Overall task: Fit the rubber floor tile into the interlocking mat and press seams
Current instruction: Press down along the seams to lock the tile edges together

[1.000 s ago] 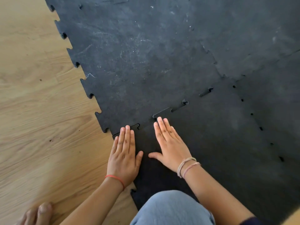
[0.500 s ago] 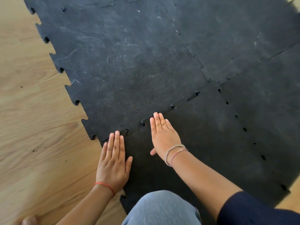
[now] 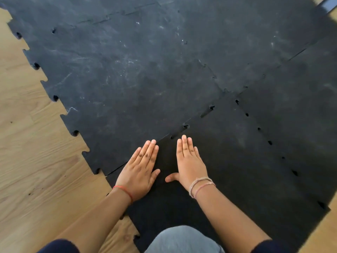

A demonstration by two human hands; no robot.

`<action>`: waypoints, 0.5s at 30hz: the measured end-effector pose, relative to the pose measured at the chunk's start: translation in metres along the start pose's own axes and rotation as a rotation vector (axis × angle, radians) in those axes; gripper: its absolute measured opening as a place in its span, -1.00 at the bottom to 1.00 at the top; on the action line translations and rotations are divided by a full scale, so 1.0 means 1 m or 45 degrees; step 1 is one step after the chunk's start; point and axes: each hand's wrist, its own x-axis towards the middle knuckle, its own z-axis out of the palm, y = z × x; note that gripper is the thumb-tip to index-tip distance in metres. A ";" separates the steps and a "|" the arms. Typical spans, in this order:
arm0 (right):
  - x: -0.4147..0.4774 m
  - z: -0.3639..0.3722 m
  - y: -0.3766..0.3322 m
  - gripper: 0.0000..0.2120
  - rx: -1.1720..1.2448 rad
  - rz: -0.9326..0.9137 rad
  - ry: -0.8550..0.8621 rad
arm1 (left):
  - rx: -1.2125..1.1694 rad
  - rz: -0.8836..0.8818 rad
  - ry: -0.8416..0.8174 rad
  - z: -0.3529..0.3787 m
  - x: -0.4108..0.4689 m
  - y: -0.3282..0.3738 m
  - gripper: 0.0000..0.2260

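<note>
A black rubber floor tile (image 3: 237, 161) lies nearest me, its toothed far edge meeting the scuffed interlocking mat (image 3: 127, 73). The seam (image 3: 186, 126) between them runs diagonally up to the right, with small gaps showing at several teeth. My left hand (image 3: 140, 168) lies flat, fingers together, across the seam's near-left stretch. My right hand (image 3: 187, 161) lies flat on the tile, fingertips just short of the seam. Neither hand holds anything.
Light wooden floor (image 3: 36, 170) lies to the left and at the bottom right corner. The mat's jagged left edge (image 3: 54, 97) borders it. My knee in grey fabric (image 3: 182, 240) rests on the tile's near part. Another seam (image 3: 259, 128) runs along the tile's right side.
My left hand has slid up and to the right onto the seam, closer to my right hand. My right hand has shifted slightly along the seam. The view has tilted, showing more mat.
</note>
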 end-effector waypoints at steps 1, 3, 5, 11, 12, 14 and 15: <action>0.002 0.001 0.000 0.17 0.006 0.013 -0.014 | -0.018 -0.005 0.047 0.000 0.002 0.000 -0.45; 0.007 -0.001 -0.003 0.17 0.029 0.037 -0.040 | 0.039 0.029 0.047 -0.001 0.005 0.001 -0.44; 0.000 -0.008 -0.010 0.17 0.054 0.059 -0.082 | 0.022 0.009 -0.112 -0.008 0.001 0.003 -0.45; -0.011 -0.033 0.030 0.23 0.001 0.059 0.075 | 0.205 0.195 -0.119 -0.025 0.016 -0.001 -0.44; -0.007 -0.039 0.039 0.27 -0.093 0.041 0.091 | 0.216 0.208 -0.136 -0.025 0.019 0.001 -0.44; 0.007 -0.050 0.048 0.35 -0.234 -0.035 0.088 | 0.194 0.180 -0.158 -0.022 0.025 0.004 -0.44; 0.014 -0.052 0.050 0.38 -0.273 -0.075 0.066 | 0.174 0.157 -0.162 -0.020 0.026 0.005 -0.45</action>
